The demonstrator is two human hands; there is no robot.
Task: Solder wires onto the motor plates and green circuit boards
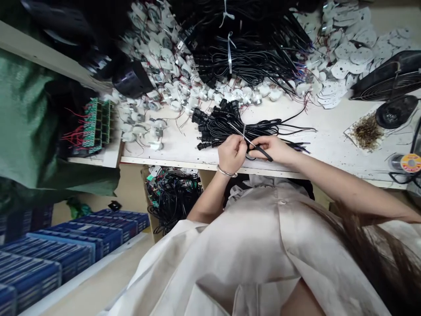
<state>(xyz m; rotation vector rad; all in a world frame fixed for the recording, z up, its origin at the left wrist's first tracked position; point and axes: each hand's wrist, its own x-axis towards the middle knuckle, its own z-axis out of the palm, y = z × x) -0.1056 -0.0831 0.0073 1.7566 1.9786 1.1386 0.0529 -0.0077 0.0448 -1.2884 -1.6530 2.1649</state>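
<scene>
A bundle of black power cords (226, 125) lies near the bench's front edge, plugs to the left and bare ends to the right. A thin pale tie (244, 130) goes round its middle. My right hand (271, 149) is closed round the black handles of a pair of scissors (262, 152), whose blades point up and left over the cords. My left hand (233, 151) is closed in a pinch at the near side of the bundle, by the tie. What lies between its fingertips is hidden, though the tie runs down towards them.
More tied black cords (237, 59) are piled at the back, among small white motors (158, 52) with red wires. White discs (351, 57), a solder spool (406, 163) and a dark cup (396, 112) are at the right. Green circuit boards (95, 125) stand at the left.
</scene>
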